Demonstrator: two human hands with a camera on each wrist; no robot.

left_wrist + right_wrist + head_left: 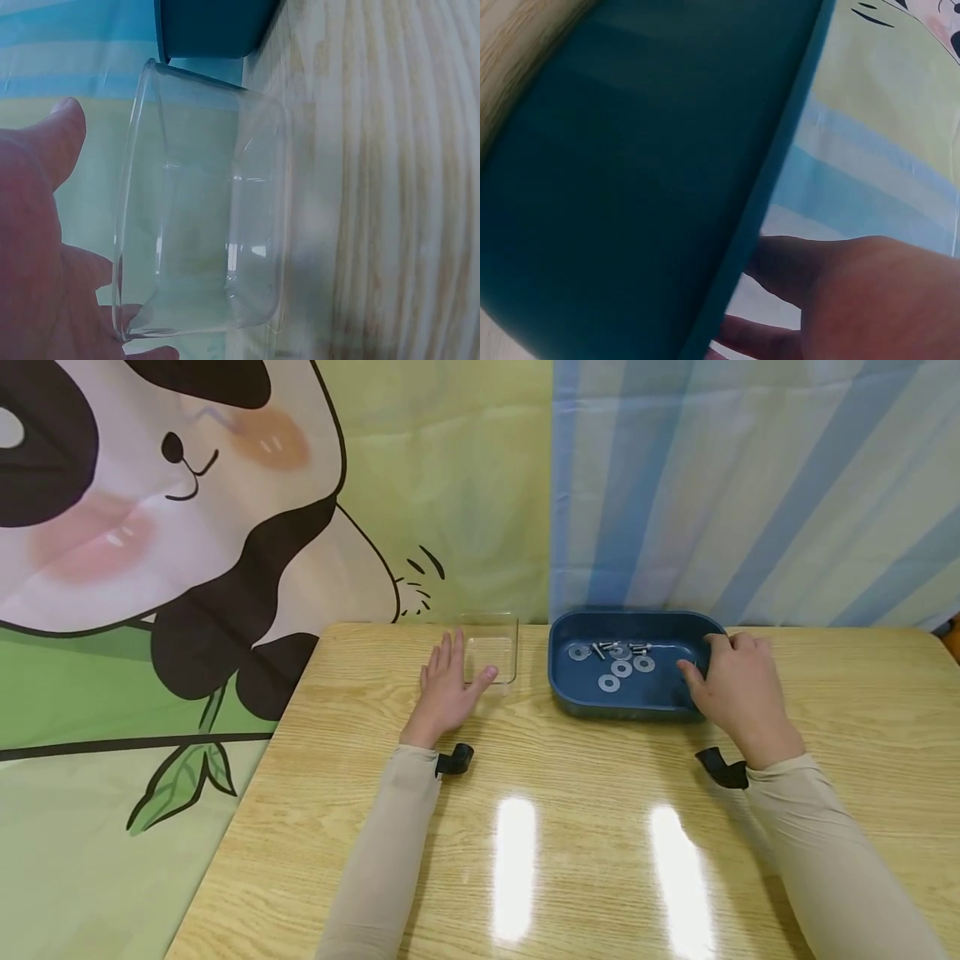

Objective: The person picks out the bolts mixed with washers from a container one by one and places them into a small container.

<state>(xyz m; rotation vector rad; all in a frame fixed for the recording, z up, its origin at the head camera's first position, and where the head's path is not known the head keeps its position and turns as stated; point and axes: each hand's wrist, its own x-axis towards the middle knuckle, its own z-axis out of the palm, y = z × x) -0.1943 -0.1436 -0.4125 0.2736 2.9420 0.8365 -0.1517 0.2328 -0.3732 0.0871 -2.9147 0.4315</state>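
Note:
In the head view, my left hand (447,687) is at the left side of a small clear plastic box (491,652). Its fingers are straight and its thumb spreads over the box's front corner. The left wrist view shows that open-topped box (199,202) with the fingertips behind its rim. My right hand (742,689) grips the right end of a dark blue tray (626,708), thumb over the inside, fingers bent at the rim. Some fingertips are hidden. Inside the tray lie several flat metal washers (622,669) and several small screws (597,651).
Both containers stand near the back edge of a wooden table (585,843), the tray to the right of the box. Behind them hangs a printed curtain (465,468) with a panda and blue stripes. A black wrist mount (454,759) sits at each cuff.

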